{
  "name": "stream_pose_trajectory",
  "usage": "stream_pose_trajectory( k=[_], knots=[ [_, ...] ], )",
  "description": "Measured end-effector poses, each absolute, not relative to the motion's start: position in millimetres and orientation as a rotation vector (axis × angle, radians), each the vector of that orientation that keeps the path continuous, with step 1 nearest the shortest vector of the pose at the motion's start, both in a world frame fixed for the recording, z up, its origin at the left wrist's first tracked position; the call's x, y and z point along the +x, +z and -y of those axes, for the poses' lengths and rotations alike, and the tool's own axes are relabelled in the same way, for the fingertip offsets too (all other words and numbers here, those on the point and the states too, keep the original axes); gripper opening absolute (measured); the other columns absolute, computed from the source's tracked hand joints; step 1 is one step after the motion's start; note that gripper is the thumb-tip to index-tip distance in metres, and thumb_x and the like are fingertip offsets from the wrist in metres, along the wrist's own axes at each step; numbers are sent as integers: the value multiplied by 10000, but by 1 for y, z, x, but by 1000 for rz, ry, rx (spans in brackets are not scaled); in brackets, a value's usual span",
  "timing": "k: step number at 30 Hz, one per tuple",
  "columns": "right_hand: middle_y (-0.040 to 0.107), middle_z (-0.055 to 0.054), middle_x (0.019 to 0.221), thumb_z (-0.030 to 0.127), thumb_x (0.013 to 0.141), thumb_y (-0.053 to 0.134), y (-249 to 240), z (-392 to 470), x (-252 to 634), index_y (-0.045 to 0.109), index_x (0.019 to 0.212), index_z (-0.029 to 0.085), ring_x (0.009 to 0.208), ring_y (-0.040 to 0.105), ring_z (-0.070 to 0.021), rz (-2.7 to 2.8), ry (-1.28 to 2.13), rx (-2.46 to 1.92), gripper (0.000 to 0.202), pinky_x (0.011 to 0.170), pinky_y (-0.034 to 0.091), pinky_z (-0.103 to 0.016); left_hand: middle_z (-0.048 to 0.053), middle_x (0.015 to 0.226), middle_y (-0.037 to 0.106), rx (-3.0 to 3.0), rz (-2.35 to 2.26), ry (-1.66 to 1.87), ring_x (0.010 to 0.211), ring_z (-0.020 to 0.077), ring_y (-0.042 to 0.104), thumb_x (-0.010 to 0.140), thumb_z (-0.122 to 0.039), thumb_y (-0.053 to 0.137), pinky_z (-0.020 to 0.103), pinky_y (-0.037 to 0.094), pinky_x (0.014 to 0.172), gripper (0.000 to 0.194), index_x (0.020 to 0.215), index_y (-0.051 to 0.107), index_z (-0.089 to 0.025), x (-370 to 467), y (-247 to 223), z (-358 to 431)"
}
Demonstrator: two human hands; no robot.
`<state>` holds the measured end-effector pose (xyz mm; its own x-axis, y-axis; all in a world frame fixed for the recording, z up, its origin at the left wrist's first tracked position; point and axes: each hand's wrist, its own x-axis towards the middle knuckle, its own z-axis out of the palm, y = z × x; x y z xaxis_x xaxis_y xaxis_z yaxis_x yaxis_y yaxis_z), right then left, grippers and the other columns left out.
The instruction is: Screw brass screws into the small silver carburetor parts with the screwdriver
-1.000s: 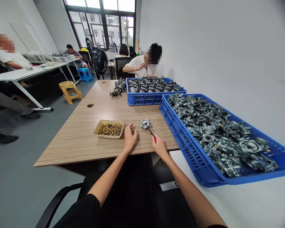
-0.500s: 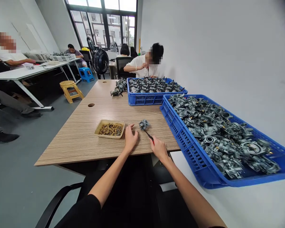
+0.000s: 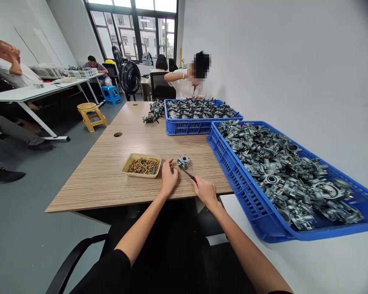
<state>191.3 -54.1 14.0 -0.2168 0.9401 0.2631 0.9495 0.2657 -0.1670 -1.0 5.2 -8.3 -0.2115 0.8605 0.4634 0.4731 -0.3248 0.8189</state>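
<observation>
Where daylight comes through the tall far window (image 3: 131, 36), a row of workplaces begins; nearest is a wood-grain table (image 3: 101, 171), broad, running away from the wearer. Beyond it, far left, a white table (image 3: 21, 96) with people seated behind. At the far end of the wood-grain table, a co-worker (image 3: 185, 90) in a white top, one arm lifted, a slim dark tool pointing down below the hand.

Near right: large blue crate (image 3: 242, 183), heaped with grey metal carburetor bodies. Far right: second blue crate (image 3: 187, 127), units packed in closer rows. Just left of that one, a loose cluster of carburetors (image 3: 153, 111) on the wood.

Near centre-left, a cream plastic tray (image 3: 139, 175). Right hand (image 3: 205, 190) closed around the red handle of a screwdriver. Left hand (image 3: 169, 177) half-curled just right of the tray; cannot tell whether its fingers hold anything small. One carburetor body (image 3: 183, 160) sits on the table between left hand and near crate, round opening upward. Dark screwdriver shaft (image 3: 188, 174) slants to its near left side; contact too small to confirm. Smallest: brass pieces (image 3: 143, 166), piled inside the tray.
</observation>
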Motion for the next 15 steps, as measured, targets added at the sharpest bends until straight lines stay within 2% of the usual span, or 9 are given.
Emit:
stream_pose_trajectory(
  k=[5, 15],
  knots=[
    [747, -81, 960, 375, 1082, 382, 13, 54, 192, 658, 1063, 217, 868, 672, -183, 2254, -34, -1696, 318, 658, 318, -265, 124, 1247, 599, 1714, -1568, 1541, 1134, 246, 599, 828, -57, 483, 452, 473, 1059, 494, 1302, 522, -192, -1, -8, -5],
    [733, -70, 949, 362, 1081, 403, 11, 53, 192, 675, 1073, 218, 885, 641, -183, 2274, -76, -1641, 307, 706, 330, -279, 135, 1314, 592, 1767, -1560, 1505, 1191, 271, 578, 776, -28, 470, 493, 431, 1106, 639, 1393, 491, -195, -2, -7, -4]
  ],
)
